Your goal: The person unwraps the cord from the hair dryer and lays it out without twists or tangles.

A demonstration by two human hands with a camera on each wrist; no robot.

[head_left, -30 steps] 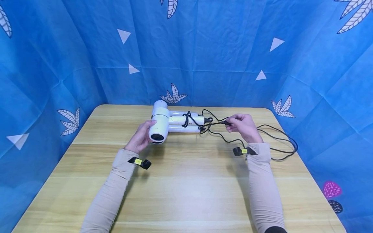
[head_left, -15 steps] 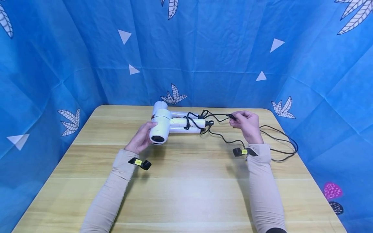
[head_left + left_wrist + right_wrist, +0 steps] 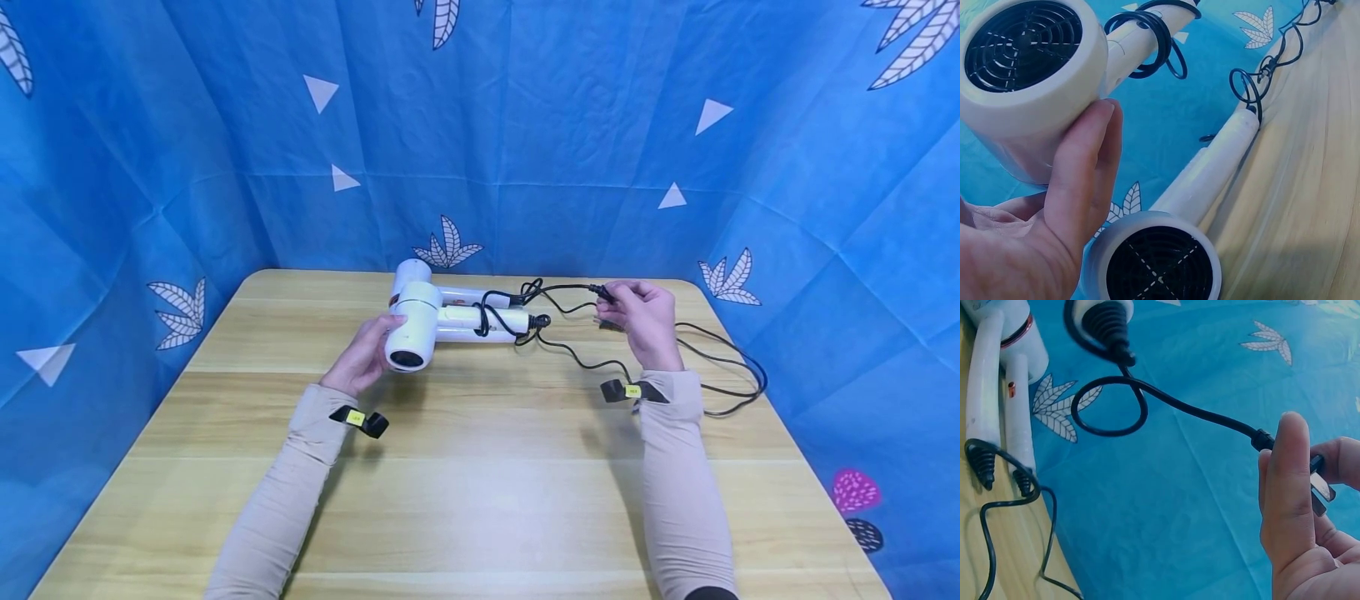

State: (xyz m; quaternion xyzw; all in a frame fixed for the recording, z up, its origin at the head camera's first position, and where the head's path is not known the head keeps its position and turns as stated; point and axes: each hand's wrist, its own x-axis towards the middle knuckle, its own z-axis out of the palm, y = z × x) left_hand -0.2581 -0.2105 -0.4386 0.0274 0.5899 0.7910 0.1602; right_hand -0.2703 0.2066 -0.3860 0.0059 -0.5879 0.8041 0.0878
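Observation:
My left hand (image 3: 360, 354) grips the head of a white hair dryer (image 3: 414, 333), held above the table. Black cord (image 3: 483, 321) is looped round its handle, as the left wrist view also shows. My right hand (image 3: 647, 321) pinches the black power plug (image 3: 604, 292) at the end of this cord. In the right wrist view the metal prongs (image 3: 1321, 486) stick out between the fingers, and the cord makes one loose loop below the handle. Two more white hair dryers lie beneath and behind, one with its head (image 3: 412, 272) showing at the back, the other's handle (image 3: 472, 335) partly covered.
A wooden table (image 3: 480, 500) carries everything. Loose black cord (image 3: 757, 379) from the lying dryers runs under the right forearm and coils at the table's right side. Blue patterned cloth (image 3: 495, 150) hangs behind and at both sides.
My right hand has drawn the plug to the right and slightly away, so the cord reaches farther from the handle. The left hand and the gripped hair dryer have barely moved.

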